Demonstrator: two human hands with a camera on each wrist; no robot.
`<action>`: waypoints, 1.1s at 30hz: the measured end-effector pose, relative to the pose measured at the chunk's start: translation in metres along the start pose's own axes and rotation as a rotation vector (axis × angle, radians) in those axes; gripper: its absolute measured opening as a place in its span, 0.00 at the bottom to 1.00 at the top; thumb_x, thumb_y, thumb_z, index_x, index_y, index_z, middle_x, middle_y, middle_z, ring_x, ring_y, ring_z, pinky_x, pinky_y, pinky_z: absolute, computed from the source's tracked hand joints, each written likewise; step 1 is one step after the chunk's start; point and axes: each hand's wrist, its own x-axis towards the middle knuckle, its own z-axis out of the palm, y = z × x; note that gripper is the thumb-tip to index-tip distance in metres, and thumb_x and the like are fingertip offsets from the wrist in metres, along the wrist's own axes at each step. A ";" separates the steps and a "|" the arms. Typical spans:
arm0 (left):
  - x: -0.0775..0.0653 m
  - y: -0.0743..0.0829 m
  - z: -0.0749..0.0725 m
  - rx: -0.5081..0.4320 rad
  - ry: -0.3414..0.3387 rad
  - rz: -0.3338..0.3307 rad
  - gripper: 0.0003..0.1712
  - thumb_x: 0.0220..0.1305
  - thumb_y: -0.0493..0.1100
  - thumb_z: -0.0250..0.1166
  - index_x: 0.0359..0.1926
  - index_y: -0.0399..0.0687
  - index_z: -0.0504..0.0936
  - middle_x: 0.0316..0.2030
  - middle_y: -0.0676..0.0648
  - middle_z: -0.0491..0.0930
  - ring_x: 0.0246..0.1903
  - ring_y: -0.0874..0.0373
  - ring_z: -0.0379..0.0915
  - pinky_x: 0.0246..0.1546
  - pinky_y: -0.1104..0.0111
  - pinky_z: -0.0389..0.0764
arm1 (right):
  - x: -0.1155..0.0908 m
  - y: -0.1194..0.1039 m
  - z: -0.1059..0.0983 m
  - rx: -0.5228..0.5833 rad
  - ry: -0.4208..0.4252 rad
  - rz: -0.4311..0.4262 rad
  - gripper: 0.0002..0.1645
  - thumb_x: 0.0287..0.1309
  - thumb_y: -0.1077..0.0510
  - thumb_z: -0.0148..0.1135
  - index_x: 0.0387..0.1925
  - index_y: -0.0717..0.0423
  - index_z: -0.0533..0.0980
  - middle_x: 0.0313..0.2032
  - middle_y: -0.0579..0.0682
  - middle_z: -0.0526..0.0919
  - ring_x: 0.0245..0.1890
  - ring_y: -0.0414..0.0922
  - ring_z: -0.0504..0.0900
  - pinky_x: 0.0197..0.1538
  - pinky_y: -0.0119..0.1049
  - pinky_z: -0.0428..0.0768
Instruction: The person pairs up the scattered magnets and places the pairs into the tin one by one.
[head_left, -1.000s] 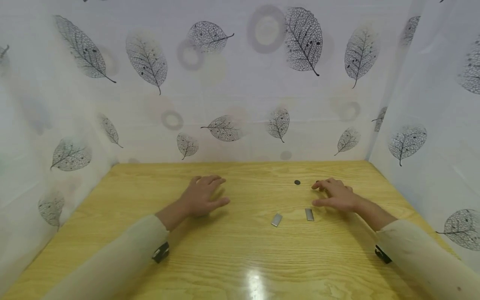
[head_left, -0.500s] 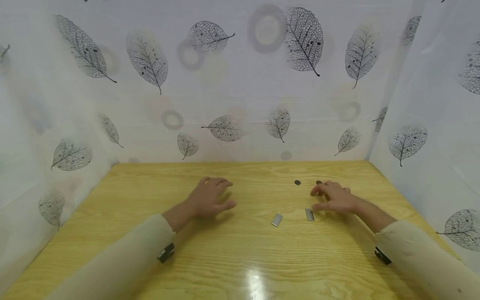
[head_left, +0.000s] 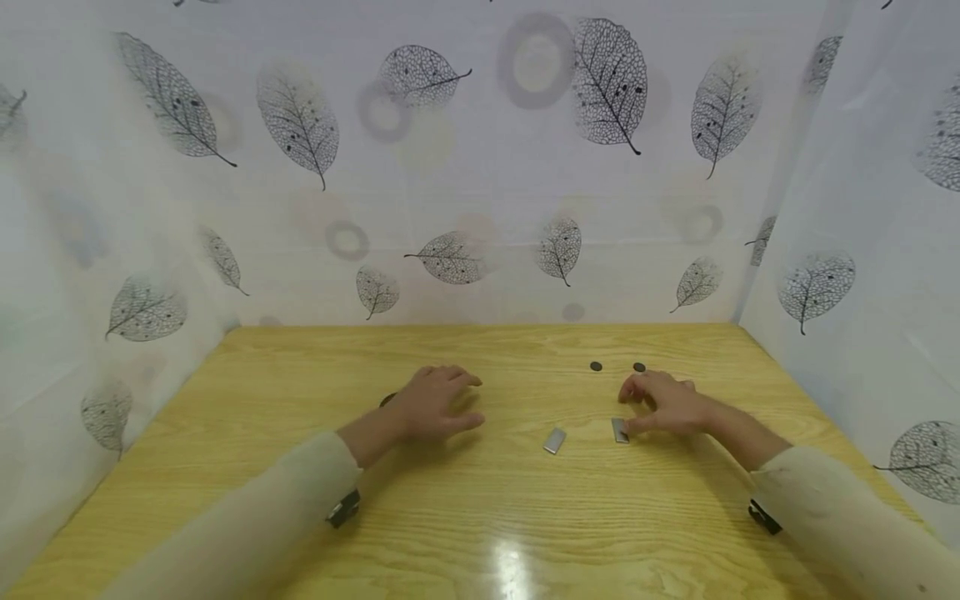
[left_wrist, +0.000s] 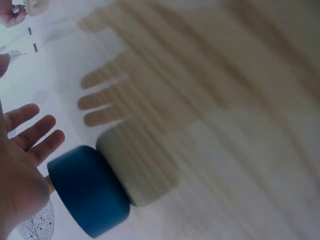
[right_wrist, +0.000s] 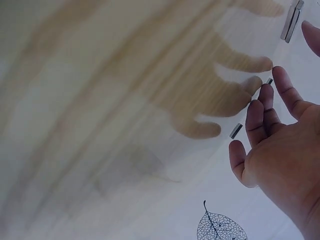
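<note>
The right hand (head_left: 663, 403) hovers low over the right half of the desk (head_left: 480, 517), its grip open, with loosely bent fingers holding nothing. Its thumb tip sits just beside the right metal bar (head_left: 619, 430), a small flat silver strip; whether it touches cannot be told. A second metal bar (head_left: 554, 440) lies just left of that one, nearer the desk's middle. Two small dark discs (head_left: 596, 366) (head_left: 639, 367) rest toward the far edge, beyond the fingertips.

The left hand (head_left: 435, 404) lies palm down left of centre, grip open and empty, beside a blue cylinder (left_wrist: 90, 192) seen in the left wrist view.

To lift so thin a bar well, it seems best to pinch its long edges between thumb and forefinger, tipping one edge up off the smooth wood first, and keeping clear of the neighbouring bar.
</note>
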 end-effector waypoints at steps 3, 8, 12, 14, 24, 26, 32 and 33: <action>0.002 0.003 0.002 -0.004 -0.007 0.002 0.35 0.69 0.63 0.57 0.66 0.46 0.73 0.64 0.42 0.73 0.66 0.45 0.67 0.68 0.45 0.59 | 0.000 -0.001 0.001 -0.002 -0.008 -0.011 0.26 0.48 0.42 0.75 0.46 0.48 0.78 0.44 0.45 0.79 0.47 0.47 0.74 0.44 0.50 0.61; 0.007 0.009 0.004 0.003 -0.014 0.030 0.34 0.68 0.63 0.58 0.65 0.47 0.74 0.63 0.43 0.74 0.65 0.46 0.68 0.68 0.45 0.60 | -0.002 -0.002 0.003 -0.014 -0.015 -0.012 0.25 0.48 0.40 0.75 0.43 0.46 0.77 0.40 0.43 0.77 0.43 0.44 0.72 0.42 0.46 0.59; 0.011 0.014 0.006 0.022 -0.037 0.040 0.34 0.67 0.63 0.58 0.65 0.48 0.74 0.63 0.44 0.74 0.65 0.47 0.68 0.69 0.45 0.59 | -0.003 -0.002 0.004 -0.029 -0.013 -0.019 0.23 0.49 0.40 0.75 0.41 0.45 0.77 0.38 0.42 0.76 0.41 0.43 0.71 0.42 0.46 0.57; 0.013 0.016 0.007 0.039 -0.047 0.044 0.34 0.68 0.63 0.58 0.65 0.49 0.74 0.64 0.44 0.74 0.65 0.48 0.68 0.69 0.46 0.60 | -0.003 -0.002 0.005 -0.034 -0.010 -0.035 0.22 0.49 0.40 0.74 0.40 0.45 0.77 0.38 0.42 0.76 0.41 0.43 0.71 0.42 0.46 0.57; 0.023 0.032 0.012 0.079 -0.071 0.100 0.32 0.67 0.62 0.59 0.65 0.51 0.74 0.62 0.47 0.75 0.64 0.51 0.69 0.67 0.49 0.63 | 0.000 -0.004 0.004 -0.058 -0.027 -0.065 0.20 0.48 0.40 0.75 0.38 0.41 0.77 0.37 0.38 0.75 0.41 0.42 0.69 0.42 0.47 0.56; 0.025 0.035 0.013 0.087 -0.081 0.110 0.32 0.67 0.62 0.59 0.65 0.52 0.73 0.62 0.47 0.75 0.64 0.52 0.69 0.67 0.50 0.63 | 0.000 -0.004 0.004 -0.059 -0.031 -0.067 0.19 0.48 0.40 0.75 0.37 0.41 0.77 0.36 0.38 0.75 0.41 0.41 0.69 0.43 0.48 0.57; 0.032 0.044 0.017 0.112 -0.108 0.143 0.31 0.68 0.62 0.59 0.66 0.52 0.73 0.62 0.48 0.75 0.64 0.53 0.69 0.67 0.52 0.64 | 0.001 -0.008 0.004 -0.051 -0.024 -0.084 0.17 0.47 0.42 0.76 0.33 0.39 0.76 0.34 0.38 0.74 0.39 0.41 0.68 0.45 0.52 0.56; 0.033 0.045 0.017 0.114 -0.110 0.147 0.31 0.68 0.62 0.59 0.66 0.53 0.73 0.62 0.48 0.75 0.64 0.53 0.69 0.67 0.52 0.64 | 0.001 -0.008 0.003 -0.050 -0.024 -0.083 0.17 0.47 0.43 0.76 0.33 0.40 0.77 0.34 0.39 0.74 0.39 0.41 0.68 0.45 0.52 0.56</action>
